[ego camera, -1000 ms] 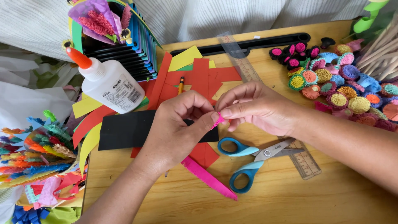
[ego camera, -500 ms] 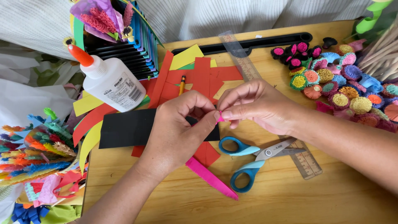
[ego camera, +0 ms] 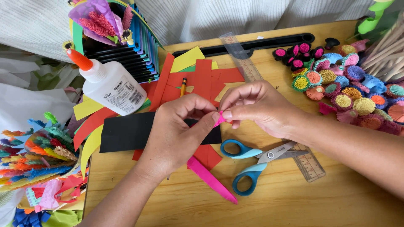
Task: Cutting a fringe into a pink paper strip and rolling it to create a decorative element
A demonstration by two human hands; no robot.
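Pinching a small pink paper strip (ego camera: 219,119) between them, the left hand (ego camera: 179,132) and the right hand (ego camera: 260,108) meet above the middle of the wooden counter (ego camera: 294,197), the fingers (ego camera: 211,119) of each clamped on the strip's ends, thumb against forefinger. Compared with a second ago, hardly anything has shifted: the hands sit in the same spot over the black paper sheet (ego camera: 126,131), and the visible bit of pink looks slightly shorter and more tucked between the fingertips, which suggests the strip is being rolled or folded tighter rather than set down. Just near of the hands lies a longer pink strip (ego camera: 212,179), unmoved, with the blue-handled scissors (ego camera: 252,162) to its right, lying partly over a clear ruler (ego camera: 303,159). Red and yellow paper pieces (ego camera: 202,80) spread on the far side, a pencil (ego camera: 183,87) resting on them, and a white glue bottle (ego camera: 110,86) lies tilted at far left. A cluster of finished coloured paper rosettes (ego camera: 336,90) fills the far right.
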